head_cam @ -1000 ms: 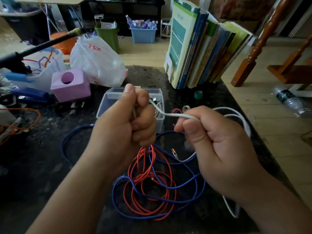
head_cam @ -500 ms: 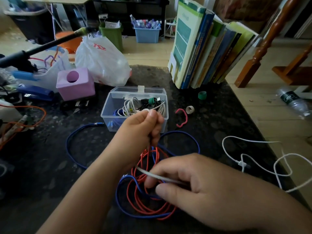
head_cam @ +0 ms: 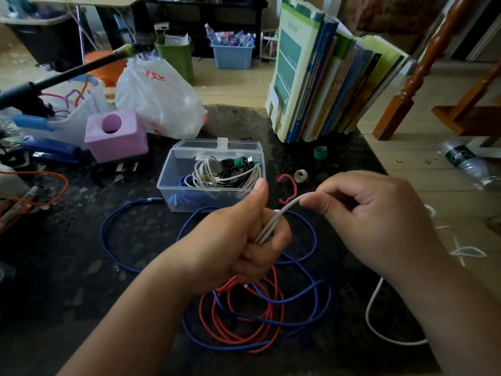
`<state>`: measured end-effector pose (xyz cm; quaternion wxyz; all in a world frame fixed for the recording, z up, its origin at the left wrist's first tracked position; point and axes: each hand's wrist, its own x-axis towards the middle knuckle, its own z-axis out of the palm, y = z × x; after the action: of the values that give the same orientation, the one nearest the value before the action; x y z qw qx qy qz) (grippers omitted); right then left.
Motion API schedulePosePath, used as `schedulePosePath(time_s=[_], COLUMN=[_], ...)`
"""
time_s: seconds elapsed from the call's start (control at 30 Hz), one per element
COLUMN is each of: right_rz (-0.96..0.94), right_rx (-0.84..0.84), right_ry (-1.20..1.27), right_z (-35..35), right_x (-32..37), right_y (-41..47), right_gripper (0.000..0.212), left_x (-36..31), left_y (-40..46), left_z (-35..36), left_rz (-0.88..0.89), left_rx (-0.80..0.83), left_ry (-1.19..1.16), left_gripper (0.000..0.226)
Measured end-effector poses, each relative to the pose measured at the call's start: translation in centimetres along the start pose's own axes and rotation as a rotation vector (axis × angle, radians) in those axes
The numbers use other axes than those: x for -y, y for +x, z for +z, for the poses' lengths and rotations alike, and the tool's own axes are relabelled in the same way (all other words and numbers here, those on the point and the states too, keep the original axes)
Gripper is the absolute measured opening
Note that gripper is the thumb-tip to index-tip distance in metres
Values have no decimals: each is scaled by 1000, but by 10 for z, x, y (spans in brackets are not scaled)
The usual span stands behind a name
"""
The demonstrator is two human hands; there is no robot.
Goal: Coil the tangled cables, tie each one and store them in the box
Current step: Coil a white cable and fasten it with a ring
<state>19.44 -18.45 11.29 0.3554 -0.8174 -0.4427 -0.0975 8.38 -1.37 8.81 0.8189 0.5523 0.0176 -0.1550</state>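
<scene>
I see a white cable running between my two hands. On the dark speckled table, toward six o'clock, a red cable lies tangled with a blue cable. The clear box at twelve o'clock holds white, black and blue coils with a green piece among them. At ten o'clock sits a lilac block, behind it a white bag with red print. At one o'clock a pink tie, a grey ring and a green ring. Behind them the books show green, blue and yellow covers.
</scene>
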Motion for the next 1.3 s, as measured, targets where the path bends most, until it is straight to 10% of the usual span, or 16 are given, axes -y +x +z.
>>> schedulePosePath(time_s=[0.3, 0.47, 0.63, 0.9, 1.1, 1.3], right_rz=[41, 475, 336, 179, 271, -35], right_rx=[-163, 19, 280, 614, 978, 495], right_ry=[-260, 103, 53, 112, 482, 71], right_z=[16, 37, 66, 57, 38, 12], right_x=[-32, -37, -11, 34, 61, 59], right_y=[2, -5, -23, -36, -34, -20], right_gripper=[44, 54, 41, 33, 25, 30], left_x=[-7, -15, -16, -14, -4, 8], left_y=[-2, -6, -6, 4, 9, 7], left_z=[8, 7, 5, -10, -22, -10], left_rz=[114, 274, 418, 462, 454, 207], left_rx=[4, 5, -19, -438, -811, -441], left_ry=[-58, -387, -534, -468, 44, 337], left_gripper=[54, 42, 43, 33, 34, 31])
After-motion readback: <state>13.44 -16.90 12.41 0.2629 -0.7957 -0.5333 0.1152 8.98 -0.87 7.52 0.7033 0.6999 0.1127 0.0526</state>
